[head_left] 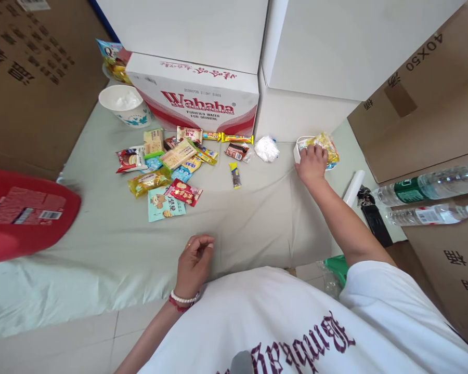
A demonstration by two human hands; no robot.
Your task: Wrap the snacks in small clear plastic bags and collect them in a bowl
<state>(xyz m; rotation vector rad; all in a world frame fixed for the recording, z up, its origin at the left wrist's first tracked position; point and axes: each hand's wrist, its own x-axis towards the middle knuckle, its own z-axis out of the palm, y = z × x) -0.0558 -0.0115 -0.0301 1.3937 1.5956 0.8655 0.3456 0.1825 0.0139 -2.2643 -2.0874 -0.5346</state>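
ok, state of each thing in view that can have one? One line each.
Left hand, loosely curled
Right hand, fingers on yellow packet
Tub, partly hidden by right hand
Cup, upright, open, whitish stuff inside
Snacks, wrapped
White wad, crumpled
Smaller bottle, capped
Larger bottle, cap out of frame

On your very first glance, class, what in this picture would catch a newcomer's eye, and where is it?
The bold red Wahaha lettering on the white carton jumps out, at the back of the pale cloth. In front of it, left of the middle, lies a loose spread of colourful snack packets, with a big red object at the left edge. Off right, the right hand is over a small white tub.
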